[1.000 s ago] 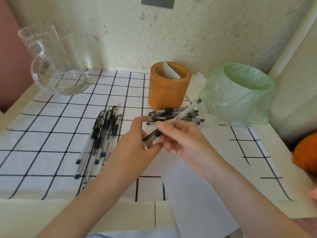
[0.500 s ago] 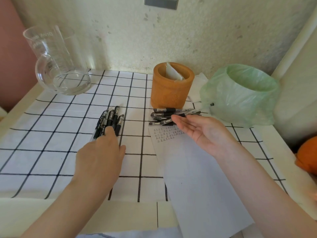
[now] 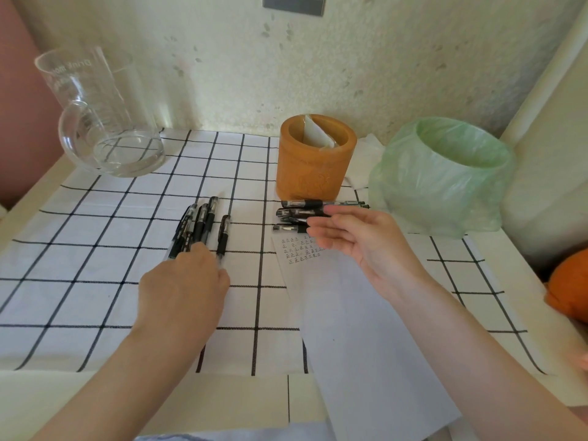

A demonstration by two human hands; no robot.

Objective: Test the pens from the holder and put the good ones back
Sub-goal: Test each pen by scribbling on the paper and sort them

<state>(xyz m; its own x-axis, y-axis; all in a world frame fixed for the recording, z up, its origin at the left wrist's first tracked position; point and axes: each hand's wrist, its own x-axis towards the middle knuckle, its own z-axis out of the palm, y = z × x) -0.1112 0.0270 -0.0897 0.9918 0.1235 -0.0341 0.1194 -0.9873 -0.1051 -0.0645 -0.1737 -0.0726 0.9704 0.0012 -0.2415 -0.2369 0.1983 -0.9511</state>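
A: Where are the pens?
B: Two lots on the checked cloth (image 3: 95, 249) — a row (image 3: 199, 227) left of centre, and a pile (image 3: 299, 213) just in front of the holder (image 3: 315, 167).
A: And the hands?
B: The left hand (image 3: 184, 281) lies back-up over the row's near ends. Its fingertips are hidden, so I cannot tell whether it pinches one. The right hand (image 3: 359, 240) is over the pile and the paper's (image 3: 366, 345) marked corner — fingers loose and spread, holding nothing.
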